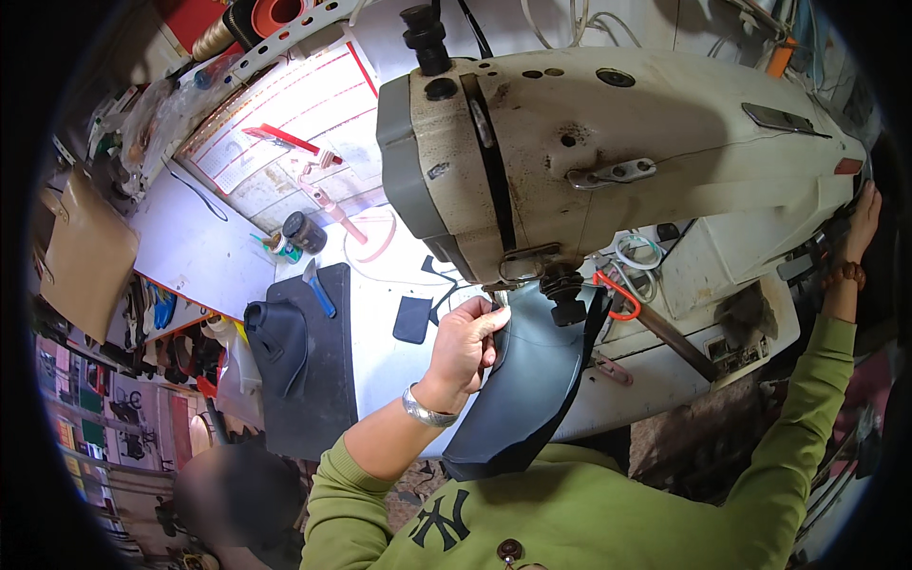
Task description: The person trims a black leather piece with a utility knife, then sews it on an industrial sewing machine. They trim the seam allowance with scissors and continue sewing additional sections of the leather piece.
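A beige industrial sewing machine (532, 161) fills the upper middle of the view. Under its needle area lies a dark grey-blue leather piece (518, 389), curved and draping over the table edge toward me. My left hand (463, 347), with a silver bangle at the wrist, pinches the leather's edge between thumb and fingers close beside the presser foot; the needle itself is hard to make out. Far to the right, my right hand (863, 223) grips the dark handwheel (838, 231) at the machine's end, its fingers partly hidden.
Left of the machine, a black mat (313, 380) carries a folded black leather piece (275, 332) and a blue-handled tool (320, 290). Nearby are a small black leather piece (411, 319), a dark jar (304, 232) and a pink stand (370, 237). Orange-handled scissors (622, 302) lie right; a person (237, 499) is lower left.
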{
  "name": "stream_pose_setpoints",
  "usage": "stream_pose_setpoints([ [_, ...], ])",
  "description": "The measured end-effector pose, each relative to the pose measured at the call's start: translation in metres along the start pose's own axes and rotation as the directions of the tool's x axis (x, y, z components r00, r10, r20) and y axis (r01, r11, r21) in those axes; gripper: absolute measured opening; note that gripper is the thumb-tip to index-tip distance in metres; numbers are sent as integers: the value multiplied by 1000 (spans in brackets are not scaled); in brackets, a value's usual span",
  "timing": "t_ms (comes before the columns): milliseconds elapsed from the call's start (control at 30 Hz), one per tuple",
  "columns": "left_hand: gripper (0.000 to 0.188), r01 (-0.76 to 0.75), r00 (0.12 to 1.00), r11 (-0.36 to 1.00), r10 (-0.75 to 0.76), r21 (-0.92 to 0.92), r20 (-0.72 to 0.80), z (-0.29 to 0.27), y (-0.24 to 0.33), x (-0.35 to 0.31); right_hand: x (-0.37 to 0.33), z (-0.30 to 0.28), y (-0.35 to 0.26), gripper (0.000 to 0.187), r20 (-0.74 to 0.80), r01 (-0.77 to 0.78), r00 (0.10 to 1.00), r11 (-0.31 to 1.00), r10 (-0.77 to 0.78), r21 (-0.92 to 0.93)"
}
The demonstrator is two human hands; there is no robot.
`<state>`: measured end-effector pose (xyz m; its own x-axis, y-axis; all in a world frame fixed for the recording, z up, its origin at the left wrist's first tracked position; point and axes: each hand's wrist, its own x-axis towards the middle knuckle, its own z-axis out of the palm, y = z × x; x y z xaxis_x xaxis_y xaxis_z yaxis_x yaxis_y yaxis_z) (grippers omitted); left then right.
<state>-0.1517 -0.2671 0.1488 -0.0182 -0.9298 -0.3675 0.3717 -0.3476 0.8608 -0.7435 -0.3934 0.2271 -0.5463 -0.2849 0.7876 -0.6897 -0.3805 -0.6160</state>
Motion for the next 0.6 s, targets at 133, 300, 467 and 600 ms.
stream_pose_setpoints([
  [133,22,5,1000,1000,-5,1,0,0,1,-1,0,6,-21,35,6,45,999,999,-46,13],
  [300,22,34,999,999,-34,-9,3,-3,1,2,-23,-2,5,35,92,-166,984,967,151,192],
  [467,8,23,995,997,-29,72,95,-14,8,-4,-46,-6,-20,43,39,-335,942,930,333,150],
  [600,14,-105,990,954,73,282,124,-24,12,-5,-132,-5,-153,46,-96,-51,994,998,55,44],
])
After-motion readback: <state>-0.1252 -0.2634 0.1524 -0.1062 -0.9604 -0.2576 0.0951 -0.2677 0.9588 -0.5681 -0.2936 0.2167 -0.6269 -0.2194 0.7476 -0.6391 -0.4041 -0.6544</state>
